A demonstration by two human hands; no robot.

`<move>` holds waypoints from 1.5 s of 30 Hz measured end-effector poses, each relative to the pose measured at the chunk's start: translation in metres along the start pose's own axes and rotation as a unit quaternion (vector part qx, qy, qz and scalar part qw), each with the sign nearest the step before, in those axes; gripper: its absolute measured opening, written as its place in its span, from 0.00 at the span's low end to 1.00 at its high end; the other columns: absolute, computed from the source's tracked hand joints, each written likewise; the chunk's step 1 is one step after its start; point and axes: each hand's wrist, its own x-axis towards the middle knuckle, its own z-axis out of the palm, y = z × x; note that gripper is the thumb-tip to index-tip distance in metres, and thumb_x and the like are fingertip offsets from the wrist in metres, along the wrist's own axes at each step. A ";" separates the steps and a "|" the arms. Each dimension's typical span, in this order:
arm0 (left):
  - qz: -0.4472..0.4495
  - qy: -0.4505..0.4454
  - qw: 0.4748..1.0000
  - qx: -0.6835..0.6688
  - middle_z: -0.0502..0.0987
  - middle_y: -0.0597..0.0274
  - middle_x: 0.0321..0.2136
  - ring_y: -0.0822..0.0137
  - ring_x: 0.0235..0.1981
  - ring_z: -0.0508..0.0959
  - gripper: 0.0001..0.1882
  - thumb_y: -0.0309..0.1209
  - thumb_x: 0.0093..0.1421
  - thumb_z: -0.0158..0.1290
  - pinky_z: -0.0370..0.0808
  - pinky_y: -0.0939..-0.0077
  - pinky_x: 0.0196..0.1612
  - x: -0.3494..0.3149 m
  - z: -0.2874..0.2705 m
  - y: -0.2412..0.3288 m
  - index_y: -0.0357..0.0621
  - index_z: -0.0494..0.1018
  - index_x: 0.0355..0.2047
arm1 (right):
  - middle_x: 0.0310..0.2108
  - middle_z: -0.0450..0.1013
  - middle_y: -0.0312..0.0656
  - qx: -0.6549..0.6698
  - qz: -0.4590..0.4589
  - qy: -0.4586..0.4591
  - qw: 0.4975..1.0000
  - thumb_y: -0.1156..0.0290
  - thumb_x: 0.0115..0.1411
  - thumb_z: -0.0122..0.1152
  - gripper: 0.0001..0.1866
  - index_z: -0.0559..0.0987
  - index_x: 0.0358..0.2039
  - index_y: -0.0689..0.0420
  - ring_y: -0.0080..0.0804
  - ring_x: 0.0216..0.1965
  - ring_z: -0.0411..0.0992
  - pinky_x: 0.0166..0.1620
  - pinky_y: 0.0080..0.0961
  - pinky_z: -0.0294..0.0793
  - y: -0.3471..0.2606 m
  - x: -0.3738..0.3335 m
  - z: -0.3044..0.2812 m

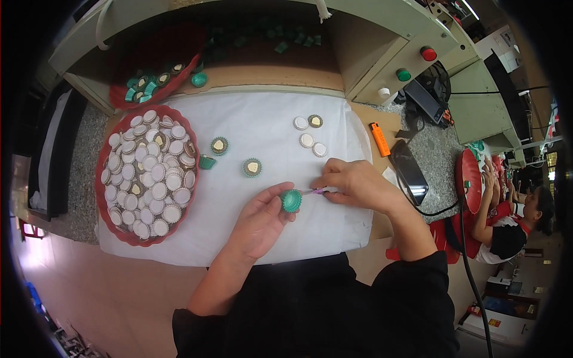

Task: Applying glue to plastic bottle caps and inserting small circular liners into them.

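Note:
My left hand [261, 216] holds a green fluted cap [291, 201] between thumb and fingers, its hollow side facing up. In my right hand [353, 184] a thin tool with a purple part [319, 191] is pinched; it looks like tweezers, though the fingers hide part of it. The tool's tip reaches the cap's edge. Left of my hands, a green cap with a gold-coloured centre [252, 167] lies on the white sheet [239, 113]. Farther left are a similar cap [219, 145] and a green cap tipped on its side [207, 161].
A red scalloped tray [102, 197] heaped with round white-faced caps stands at the left. Several loose caps [306, 140] lie at the far right of the sheet. Beyond are an orange lighter [379, 139] and a dark phone-like device [409, 173]. A co-worker [507, 230] sits at the right.

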 end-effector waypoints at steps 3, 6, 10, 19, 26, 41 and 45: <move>0.004 0.013 1.000 0.002 0.68 0.58 0.38 0.69 0.36 0.67 0.17 0.29 0.57 0.43 0.64 0.77 0.41 -0.002 0.001 0.001 0.35 0.61 0.46 | 0.28 0.68 0.40 0.110 0.039 0.091 0.989 0.76 0.40 0.59 0.17 0.74 0.35 0.53 0.34 0.27 0.69 0.32 0.22 0.68 0.000 -0.009 0.000; 0.004 0.011 1.000 0.007 0.68 0.58 0.38 0.69 0.37 0.67 0.17 0.29 0.57 0.43 0.64 0.76 0.41 -0.001 0.001 0.001 0.35 0.61 0.46 | 0.25 0.70 0.38 0.275 0.224 0.231 0.906 0.74 0.42 0.61 0.14 0.74 0.32 0.62 0.20 0.26 0.67 0.30 0.16 0.67 0.001 -0.017 0.017; 0.005 -0.001 1.000 0.002 0.68 0.57 0.39 0.69 0.37 0.67 0.17 0.29 0.57 0.43 0.64 0.76 0.41 -0.001 -0.002 0.000 0.36 0.61 0.46 | 0.19 0.70 0.47 0.180 0.292 0.309 0.887 0.60 0.41 0.64 0.19 0.75 0.30 0.62 0.35 0.19 0.70 0.24 0.25 0.67 -0.029 -0.017 0.052; -0.002 0.005 1.000 -0.002 0.68 0.56 0.39 0.68 0.37 0.67 0.17 0.28 0.57 0.43 0.64 0.76 0.41 -0.001 0.000 0.000 0.35 0.61 0.46 | 0.26 0.69 0.45 0.076 0.322 0.287 0.899 0.60 0.40 0.63 0.19 0.74 0.31 0.59 0.39 0.23 0.69 0.26 0.30 0.67 -0.040 -0.004 0.055; 0.008 0.001 1.000 0.005 0.68 0.55 0.40 0.67 0.37 0.67 0.17 0.29 0.57 0.43 0.64 0.76 0.41 0.000 -0.002 -0.001 0.35 0.61 0.46 | 0.28 0.69 0.47 0.132 0.325 0.247 0.903 0.63 0.41 0.64 0.19 0.74 0.32 0.60 0.38 0.28 0.69 0.31 0.27 0.66 -0.038 -0.006 0.047; -0.002 0.009 1.000 -0.028 0.66 0.48 0.42 0.64 0.37 0.69 0.20 0.32 0.57 0.43 0.67 0.78 0.41 0.001 -0.004 -0.001 0.35 0.58 0.48 | 0.30 0.71 0.39 0.274 0.188 0.387 0.860 0.78 0.42 0.62 0.15 0.74 0.33 0.64 0.22 0.30 0.67 0.34 0.17 0.66 -0.033 -0.007 0.059; 0.016 0.003 1.000 -0.019 0.68 0.53 0.40 0.67 0.35 0.68 0.18 0.32 0.59 0.40 0.66 0.76 0.40 0.001 -0.005 -0.001 0.36 0.59 0.47 | 0.30 0.70 0.35 0.389 0.193 0.373 0.820 0.78 0.42 0.62 0.14 0.74 0.33 0.63 0.15 0.29 0.64 0.33 0.12 0.64 -0.062 -0.004 0.056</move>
